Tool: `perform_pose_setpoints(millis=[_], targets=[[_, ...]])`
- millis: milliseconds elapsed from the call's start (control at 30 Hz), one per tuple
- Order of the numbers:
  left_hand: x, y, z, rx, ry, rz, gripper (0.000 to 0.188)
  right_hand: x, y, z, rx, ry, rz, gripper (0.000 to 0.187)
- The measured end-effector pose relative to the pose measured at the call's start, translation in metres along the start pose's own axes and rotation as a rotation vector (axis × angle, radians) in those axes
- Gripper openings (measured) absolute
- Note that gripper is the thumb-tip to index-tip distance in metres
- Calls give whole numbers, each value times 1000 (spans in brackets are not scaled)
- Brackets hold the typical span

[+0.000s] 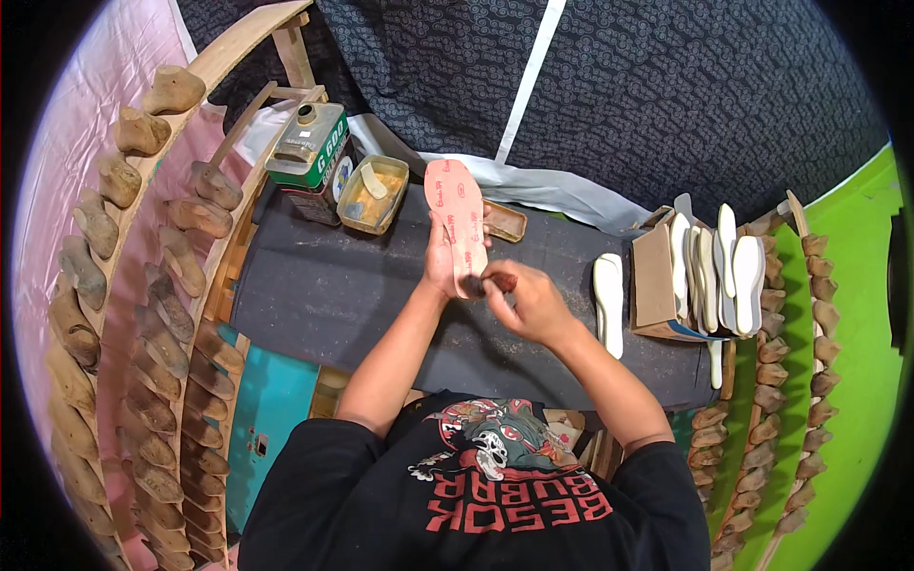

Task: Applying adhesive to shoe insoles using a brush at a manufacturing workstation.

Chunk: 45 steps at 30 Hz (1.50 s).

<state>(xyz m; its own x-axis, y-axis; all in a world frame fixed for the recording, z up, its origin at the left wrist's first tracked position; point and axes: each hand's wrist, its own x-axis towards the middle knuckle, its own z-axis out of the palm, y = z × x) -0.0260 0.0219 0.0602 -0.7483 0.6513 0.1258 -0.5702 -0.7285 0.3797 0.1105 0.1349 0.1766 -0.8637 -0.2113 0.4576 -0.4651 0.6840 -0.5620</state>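
My left hand (pixel 439 265) holds a pinkish insole (pixel 456 209) with red printing, heel end toward me, its fingers wrapped behind it above the dark table. In my right hand (pixel 535 306) is a small brush (pixel 502 283) with a reddish-brown handle. The brush's dark tip meets the insole near the heel; whether it presses on it I cannot tell. Behind the insole, partly covered by it, lies a small shallow tray (pixel 507 225).
Left of the insole stand a rectangular tub (pixel 367 226) of yellowish residue and a green-and-dark metal can (pixel 314 176). A white insole pair (pixel 609 297) lies right, beside a cardboard box (pixel 655 276) of insoles. Racks of wooden shoe lasts (pixel 143 131) flank both sides of the dark table (pixel 381 295).
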Motion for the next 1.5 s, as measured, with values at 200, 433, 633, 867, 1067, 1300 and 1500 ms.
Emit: perform_pose_setpoints(millis=[200, 433, 633, 867, 1067, 1300, 1500], targets=[[-9, 8, -22, -108, -33, -134, 92, 9, 33, -12, 180, 259, 196, 10], [-23, 10, -8, 93, 64, -46, 78, 17, 158, -4, 29, 353, 501, 23], [-32, 15, -13, 93, 173, 62, 76, 8, 180, 23, -65, 197, 528, 25], [-25, 24, -21, 72, 174, 52, 73, 13, 167, 12, 24, 325, 526, 27], [-3, 16, -9, 34, 170, 63, 72, 21, 89, -9, 447, 340, 404, 23], [22, 10, 3, 2, 164, 154, 71, 10, 27, -5, 223, 176, 262, 18], [26, 8, 7, -1, 148, 175, 73, 11, 30, -24, 125, 268, 329, 16]])
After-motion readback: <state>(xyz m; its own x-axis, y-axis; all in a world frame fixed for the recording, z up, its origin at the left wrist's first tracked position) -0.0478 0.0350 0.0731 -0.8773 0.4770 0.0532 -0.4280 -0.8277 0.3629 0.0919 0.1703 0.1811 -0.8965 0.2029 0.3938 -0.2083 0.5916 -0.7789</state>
